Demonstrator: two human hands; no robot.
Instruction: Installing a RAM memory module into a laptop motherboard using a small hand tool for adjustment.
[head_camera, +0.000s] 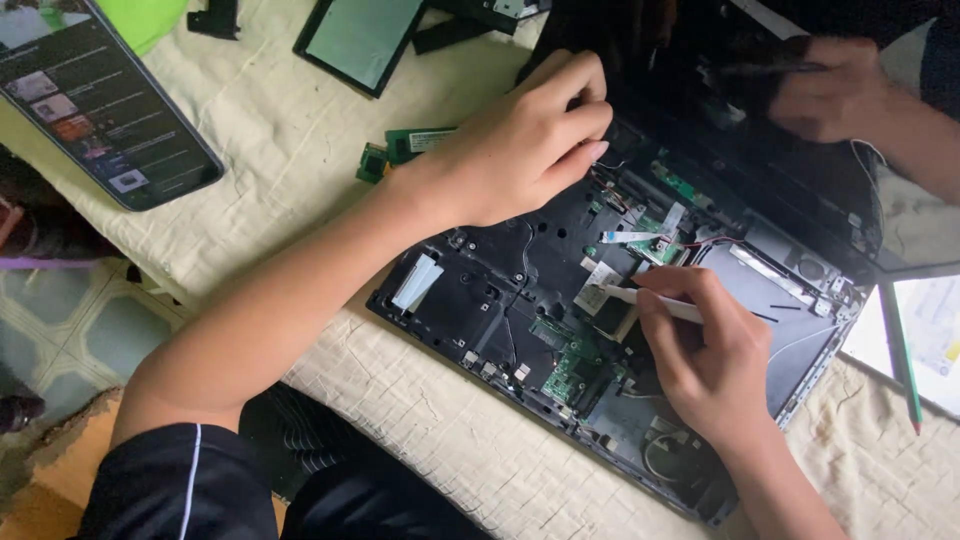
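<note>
Right fingers (660, 305) pinching a thin white tool (650, 300), tip poking into the opened laptop chassis (480, 290) – left hand (520, 150) curling loosely, gripping nothing, resting on its upper edge, phone (100, 95) lying nearby on the table (270, 120)

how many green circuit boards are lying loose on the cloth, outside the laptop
2: a long green board and a small green square board, both beside the left hand. Others may be hidden under it.
</note>
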